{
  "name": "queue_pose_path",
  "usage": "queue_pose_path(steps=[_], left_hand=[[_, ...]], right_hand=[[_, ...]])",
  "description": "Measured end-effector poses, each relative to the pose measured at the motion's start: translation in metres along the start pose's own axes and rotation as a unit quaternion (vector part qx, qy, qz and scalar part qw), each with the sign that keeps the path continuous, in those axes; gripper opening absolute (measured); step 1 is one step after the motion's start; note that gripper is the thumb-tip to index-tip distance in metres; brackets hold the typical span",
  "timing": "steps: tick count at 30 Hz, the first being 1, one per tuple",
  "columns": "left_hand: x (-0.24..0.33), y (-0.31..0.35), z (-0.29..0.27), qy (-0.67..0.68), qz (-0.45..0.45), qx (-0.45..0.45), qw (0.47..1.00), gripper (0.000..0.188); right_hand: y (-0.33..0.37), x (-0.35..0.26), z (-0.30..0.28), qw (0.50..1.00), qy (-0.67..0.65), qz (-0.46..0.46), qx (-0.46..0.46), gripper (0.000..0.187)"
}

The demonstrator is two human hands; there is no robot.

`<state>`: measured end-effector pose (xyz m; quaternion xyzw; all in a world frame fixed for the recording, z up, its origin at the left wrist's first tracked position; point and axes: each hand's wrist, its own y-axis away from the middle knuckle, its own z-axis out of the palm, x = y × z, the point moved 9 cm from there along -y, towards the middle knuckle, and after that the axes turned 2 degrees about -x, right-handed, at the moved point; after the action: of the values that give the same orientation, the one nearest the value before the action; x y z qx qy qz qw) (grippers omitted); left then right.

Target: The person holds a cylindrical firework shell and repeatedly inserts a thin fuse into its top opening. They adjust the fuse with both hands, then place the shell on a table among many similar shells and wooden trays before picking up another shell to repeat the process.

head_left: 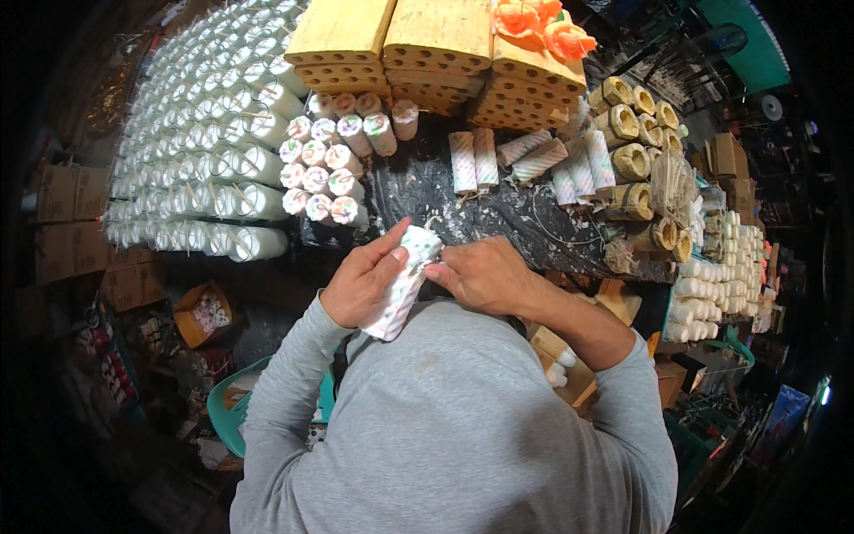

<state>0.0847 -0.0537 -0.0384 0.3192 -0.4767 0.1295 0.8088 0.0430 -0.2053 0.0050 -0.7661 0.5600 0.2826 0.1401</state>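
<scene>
My left hand [366,278] is wrapped round a white pillar candle [400,298] with pale coloured spots, holding it tilted in front of my chest. A wick stands out of the candle's upper end. At that end my right hand [485,274] is closed, its thumb against the candle's side; what its curled fingers hold, if anything, is hidden. Just beyond my left hand stands a cluster of spotted candles [317,180]. Past my right hand lie several striped candles [539,160] on the black-covered table [405,191].
Rows of white cylinders [200,165] with sticks across them fill the left. Yellow blocks with holes [436,44] stand at the back, topped by orange flowers [544,27]. Yellowish hollow moulds [630,160] and stacked white candles [712,285] are on the right. A green chair [229,414] is at lower left.
</scene>
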Motion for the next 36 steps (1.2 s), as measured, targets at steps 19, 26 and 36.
queue_pose_path(steps=[19,26,36], left_hand=[[-0.003,0.005,0.003,-0.022,0.004,0.011,1.000,0.053],[-0.001,0.007,0.008,-0.003,0.017,-0.005,1.000,0.052],[-0.004,0.008,0.008,0.004,0.013,0.016,1.000,0.051]], right_hand=[[0.010,-0.009,0.012,0.995,-0.087,0.047,-0.023,0.068],[0.013,-0.014,0.009,0.999,-0.028,-0.019,0.037,0.064],[0.017,-0.012,0.020,0.996,-0.093,0.003,0.017,0.068]])
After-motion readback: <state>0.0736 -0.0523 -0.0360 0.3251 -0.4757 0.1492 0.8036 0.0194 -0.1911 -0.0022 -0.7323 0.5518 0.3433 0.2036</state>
